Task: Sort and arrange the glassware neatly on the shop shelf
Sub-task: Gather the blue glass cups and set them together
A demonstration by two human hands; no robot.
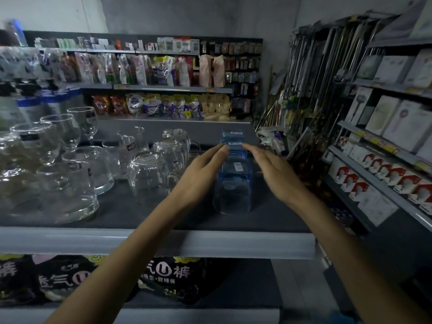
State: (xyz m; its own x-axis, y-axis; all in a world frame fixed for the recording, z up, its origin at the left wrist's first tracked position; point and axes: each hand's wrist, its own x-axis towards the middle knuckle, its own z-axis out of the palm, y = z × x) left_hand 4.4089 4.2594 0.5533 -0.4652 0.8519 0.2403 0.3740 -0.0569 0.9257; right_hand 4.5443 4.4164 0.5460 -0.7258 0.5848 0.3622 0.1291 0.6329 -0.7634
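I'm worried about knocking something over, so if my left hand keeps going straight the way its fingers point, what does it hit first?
Probably the stack of blue tumblers: the left hand points up and right, its fingertips already at the stack's upper left side. Actual contact is unclear from this one view.

Bare shelf lies open at the front, while clear glasses crowd the left and blue tumblers line the right.

Dim shop; grey wall; stocked shelving

Shop: stocked shelves, price tags
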